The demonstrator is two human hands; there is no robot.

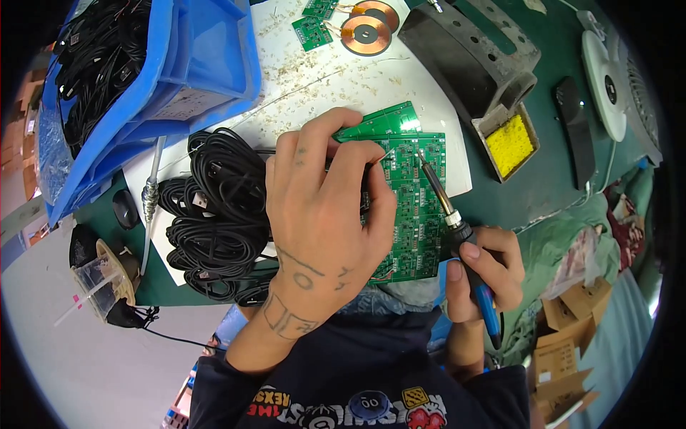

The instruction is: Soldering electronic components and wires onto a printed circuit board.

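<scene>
Two grips meet over one green circuit panel point(414, 207), which lies near the front of the bench point(525, 189), a second green board point(386, 118) jutting past its far edge. The left grip point(329, 193) curls over the panel's left side; a fine wire end point(386, 154) shows at its fingertips, but from where I stand I can't tell how tightly it's pinched. The right grip point(493, 275), just right of the panel, is closed round the handle of a soldering iron point(454, 219), whose tip slants to the panel's upper right; whether it touches, I can't say.

That panel looks light, thin and stiff, probably brittle if flexed and smooth enough to slide, so I'd take it by its edges, off the small parts. The iron's metal shaft may be hot; only the handle suits fingers. Left of the panel, coiled black cables point(214, 247) look limp.
</scene>
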